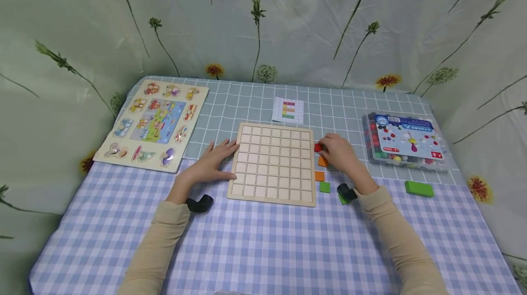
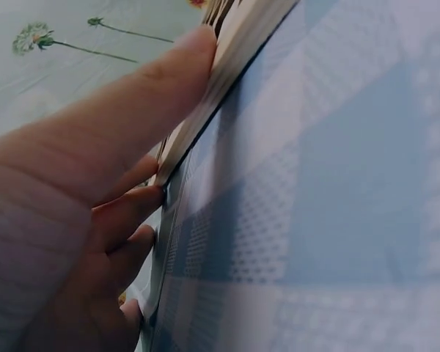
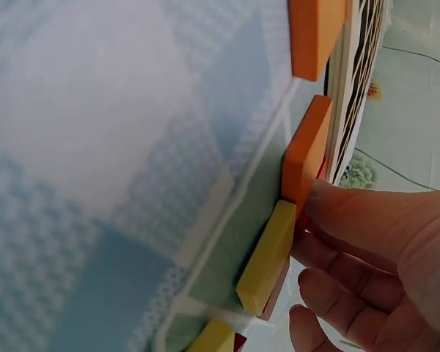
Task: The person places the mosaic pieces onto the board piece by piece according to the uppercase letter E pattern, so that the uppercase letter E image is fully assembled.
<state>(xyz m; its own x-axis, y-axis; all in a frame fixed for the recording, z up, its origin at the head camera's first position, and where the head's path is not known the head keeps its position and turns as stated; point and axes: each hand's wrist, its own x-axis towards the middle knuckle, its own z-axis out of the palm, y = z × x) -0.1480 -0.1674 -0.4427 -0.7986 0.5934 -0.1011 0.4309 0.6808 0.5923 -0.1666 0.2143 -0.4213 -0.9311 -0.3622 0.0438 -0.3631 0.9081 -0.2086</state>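
A wooden grid board (image 1: 271,163) lies on the table between the two hands. My left hand (image 1: 210,164) is spread at its left side, with thumb and fingertips touching the edge; the left wrist view shows the thumb (image 2: 154,95) against the rim. At the board's right side my right hand (image 1: 339,152) pinches a red square tile (image 1: 318,147) between thumb and fingers. In the right wrist view, an orange tile (image 3: 306,150) and a yellow tile (image 3: 268,260) lie close by the fingertips. The hand partly hides the red tile there.
Orange tiles (image 1: 319,176) and a green tile (image 1: 325,187) lie along the board's right edge. A pattern card (image 1: 293,116) is behind the board. At left sits a vehicle peg puzzle (image 1: 140,151); at right, a clear plastic box (image 1: 407,142) and a green block (image 1: 419,189).
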